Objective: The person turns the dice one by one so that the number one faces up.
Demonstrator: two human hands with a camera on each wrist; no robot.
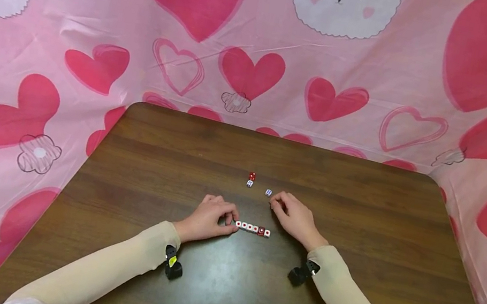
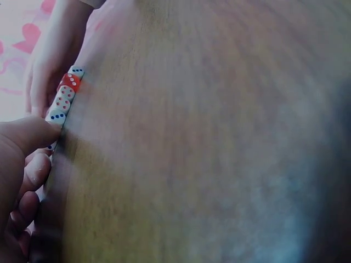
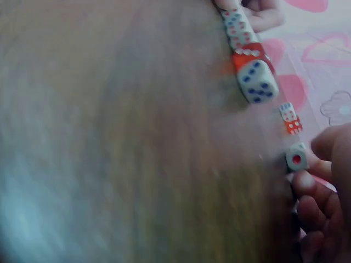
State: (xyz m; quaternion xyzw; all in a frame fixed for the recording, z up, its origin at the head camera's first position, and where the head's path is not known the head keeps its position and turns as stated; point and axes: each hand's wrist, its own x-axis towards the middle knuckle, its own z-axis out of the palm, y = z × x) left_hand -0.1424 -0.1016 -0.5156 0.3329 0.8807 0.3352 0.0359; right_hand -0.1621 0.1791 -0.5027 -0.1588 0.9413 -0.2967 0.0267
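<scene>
On the brown table a straight row of dice (image 1: 249, 227) holds several white dice and a red die (image 1: 261, 230) second from its right end. My left hand (image 1: 211, 219) pinches the white die at the row's left end between thumb and forefinger; in the left wrist view the thumb (image 2: 33, 134) partly hides it. Farther back, my right hand (image 1: 295, 218) has its fingers loosely bent beside a lone white die (image 1: 268, 193). In the right wrist view that white die (image 3: 296, 158) lies just by the fingertips; whether they touch it I cannot tell.
Behind the row, a red die (image 1: 252, 176) and a white die (image 1: 250, 183) lie close together, left of the lone die. The wooden table (image 1: 165, 149) meets a pink heart-patterned cloth (image 1: 265, 31) at its back and sides.
</scene>
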